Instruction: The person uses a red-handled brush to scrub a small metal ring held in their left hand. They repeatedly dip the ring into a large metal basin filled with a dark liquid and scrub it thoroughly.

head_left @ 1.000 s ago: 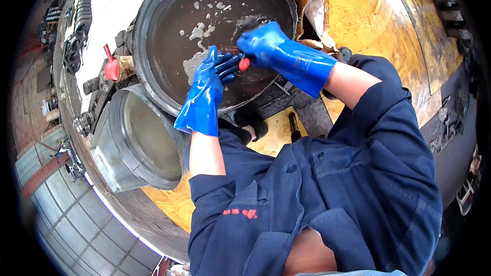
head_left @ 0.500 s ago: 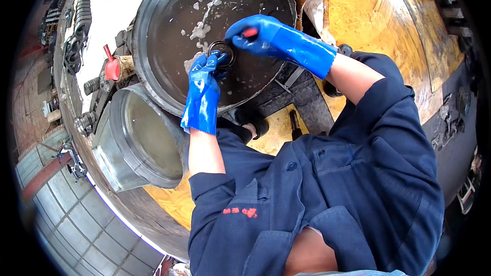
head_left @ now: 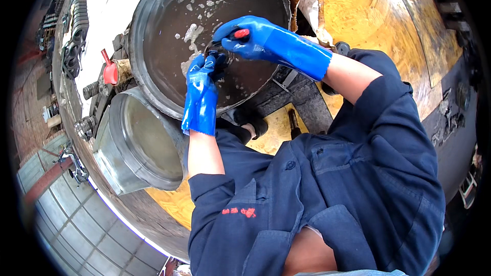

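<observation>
Both my hands wear wet blue rubber gloves and meet over a large round metal tub (head_left: 137, 56) of dark, murky liquid with foam patches. My left hand (head_left: 201, 84) is closed on a dark metal ring (head_left: 208, 47), which is mostly hidden behind the gloves. Just above it, the fingers of my right hand (head_left: 250, 37) curl around a tool with a red handle end (head_left: 241, 33). The tool's working end is out of sight at the ring, so its kind does not show.
A smaller metal bucket (head_left: 108, 166) of cloudy liquid stands against the tub's lower left. Beside it are a red plastic scoop (head_left: 110, 74) and ribbed metal parts (head_left: 91, 90). Dark metal rings (head_left: 79, 15) line the far left. Yellowish boards (head_left: 358, 15) lie at right.
My right hand has shifted slightly left, closer over my left hand. The ring, plainly seen before, is now largely covered. Foam on the liquid has drifted.
</observation>
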Available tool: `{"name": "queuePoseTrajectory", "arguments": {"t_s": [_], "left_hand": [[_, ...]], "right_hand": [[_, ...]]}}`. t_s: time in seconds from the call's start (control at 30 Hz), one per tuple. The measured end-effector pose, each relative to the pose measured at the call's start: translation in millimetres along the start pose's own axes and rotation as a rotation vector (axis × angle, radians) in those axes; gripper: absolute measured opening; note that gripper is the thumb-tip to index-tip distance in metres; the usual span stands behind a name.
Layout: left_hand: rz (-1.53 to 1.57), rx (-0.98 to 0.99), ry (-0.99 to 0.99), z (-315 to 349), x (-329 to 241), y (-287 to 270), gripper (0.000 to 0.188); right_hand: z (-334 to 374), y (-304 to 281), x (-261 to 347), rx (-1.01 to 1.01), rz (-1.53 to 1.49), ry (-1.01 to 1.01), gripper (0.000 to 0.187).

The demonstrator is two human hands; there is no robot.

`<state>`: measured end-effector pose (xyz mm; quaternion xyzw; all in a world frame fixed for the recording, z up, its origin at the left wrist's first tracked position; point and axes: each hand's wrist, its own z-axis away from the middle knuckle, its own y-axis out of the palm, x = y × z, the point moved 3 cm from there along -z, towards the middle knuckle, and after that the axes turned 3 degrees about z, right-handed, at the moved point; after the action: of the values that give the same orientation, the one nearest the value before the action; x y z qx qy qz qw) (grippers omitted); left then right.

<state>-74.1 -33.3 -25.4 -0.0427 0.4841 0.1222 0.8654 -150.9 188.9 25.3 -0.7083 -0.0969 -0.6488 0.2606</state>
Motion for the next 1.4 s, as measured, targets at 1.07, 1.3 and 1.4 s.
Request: {"name": "queuePoseTrajectory", "arguments": {"t_s": [1.07, 1.3, 1.4], "left_hand": [[0.320, -0.056, -0.065, -13, 13, 7, 0.043], [0.303, -0.039, -0.040, -7, 3, -2, 0.040], [0.246, -0.078, -0.053, -9, 1, -6, 0.040]], "right_hand": [[7, 18, -18, 0.200, -0.211, 0.440, 0.038], [7, 14, -8, 0.087, 0.350, 0.097, 0.020], [-1, 12, -9, 0.077, 0.411, 0.148, 0.022]]}}
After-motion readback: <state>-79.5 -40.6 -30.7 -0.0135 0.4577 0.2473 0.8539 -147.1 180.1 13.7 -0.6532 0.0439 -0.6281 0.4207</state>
